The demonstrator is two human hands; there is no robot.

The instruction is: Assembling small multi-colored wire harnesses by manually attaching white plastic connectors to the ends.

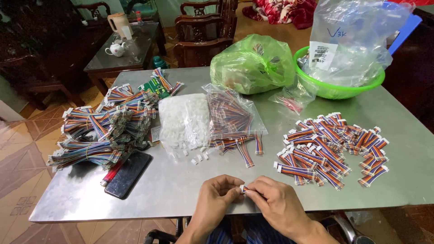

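**Both hands pinch a small ribbon cable at the table's near edge**

At the near edge of the steel table [181, 190], the left hand [216, 193] and right hand [276, 202] meet, fingertips pressed together on a short ribbon cable [243, 190] with a white end piece; most of it is hidden between the fingers. The piece is tiny and held right over the edge, so a slip of the pinch could drop it to the floor below.

Just beyond, loose white connector housings [199, 158] lie scattered by a clear bag of white housings [184, 119]; a careless sweep of a wrist could push those strays off. To the right sits a heap of finished-looking striped cables [330, 149]; to the left a dark phone [129, 174] and red pen [111, 174] lie near bundled cables [104, 131], close enough to tangle.

Farther back stand a bag of striped cables [230, 113], a green plastic bag [253, 63] and a green basin [339, 88] holding a clear bag
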